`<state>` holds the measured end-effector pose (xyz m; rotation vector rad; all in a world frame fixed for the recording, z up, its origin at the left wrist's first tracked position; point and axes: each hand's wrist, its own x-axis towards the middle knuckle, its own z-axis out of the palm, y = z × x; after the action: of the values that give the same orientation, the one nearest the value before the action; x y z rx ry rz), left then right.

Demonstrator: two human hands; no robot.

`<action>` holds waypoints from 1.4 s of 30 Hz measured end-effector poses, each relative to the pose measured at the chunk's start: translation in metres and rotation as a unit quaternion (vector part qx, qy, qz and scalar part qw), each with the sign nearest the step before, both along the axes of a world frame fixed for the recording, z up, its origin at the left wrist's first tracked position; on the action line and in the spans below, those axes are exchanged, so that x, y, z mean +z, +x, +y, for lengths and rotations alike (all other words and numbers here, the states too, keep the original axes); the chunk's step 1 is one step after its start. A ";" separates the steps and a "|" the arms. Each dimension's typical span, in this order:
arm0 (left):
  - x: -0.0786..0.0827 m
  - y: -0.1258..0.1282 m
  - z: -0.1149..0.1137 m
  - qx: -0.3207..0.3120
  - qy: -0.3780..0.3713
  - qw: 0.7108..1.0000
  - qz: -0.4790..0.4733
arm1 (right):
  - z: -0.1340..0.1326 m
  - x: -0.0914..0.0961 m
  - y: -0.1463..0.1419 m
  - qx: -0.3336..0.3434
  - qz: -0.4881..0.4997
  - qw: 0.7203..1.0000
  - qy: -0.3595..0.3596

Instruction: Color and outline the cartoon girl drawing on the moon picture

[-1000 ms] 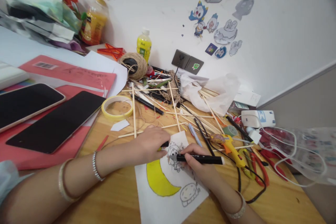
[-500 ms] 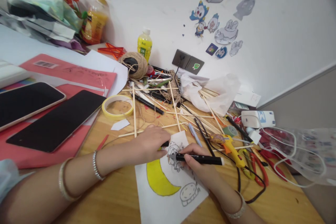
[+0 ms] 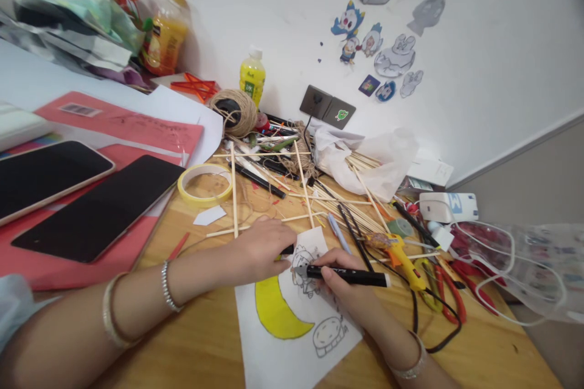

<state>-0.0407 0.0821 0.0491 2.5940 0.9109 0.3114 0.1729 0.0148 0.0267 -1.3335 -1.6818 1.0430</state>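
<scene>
A white sheet of paper (image 3: 292,352) with a yellow crescent moon (image 3: 274,316) and outlined cartoon figures lies on the wooden table (image 3: 205,340). My right hand (image 3: 340,282) grips a black marker (image 3: 351,276), its grey tip resting on the small figure near the sheet's top. My left hand (image 3: 260,249) rests on the paper's upper left corner, fingers curled around a small black object, perhaps the marker's cap (image 3: 287,250).
Two dark phones (image 3: 98,209) lie on red folders at the left. A tape roll (image 3: 204,185), twine ball (image 3: 235,112), yellow bottle (image 3: 251,76), bamboo sticks (image 3: 319,194), a plastic bag (image 3: 365,161), a yellow glue gun (image 3: 401,255), red pliers (image 3: 449,298) and cables crowd the far and right side.
None apart from a slight shift of the view; both hands and the marker stay in place on the drawing.
</scene>
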 end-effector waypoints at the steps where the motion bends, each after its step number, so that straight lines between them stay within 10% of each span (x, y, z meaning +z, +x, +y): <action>1: 0.000 0.000 0.000 0.001 0.003 1.000 -0.001 | 0.000 0.000 0.000 0.001 -0.002 1.000 0.002; 42: -0.001 -0.001 0.001 -0.011 -0.007 1.000 -0.026 | 0.000 0.003 0.000 0.010 0.034 0.999 -0.017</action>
<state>-0.0416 0.0827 0.0477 2.5682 0.8636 0.3625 0.1731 0.0146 0.0293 -1.2912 -1.6368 1.1192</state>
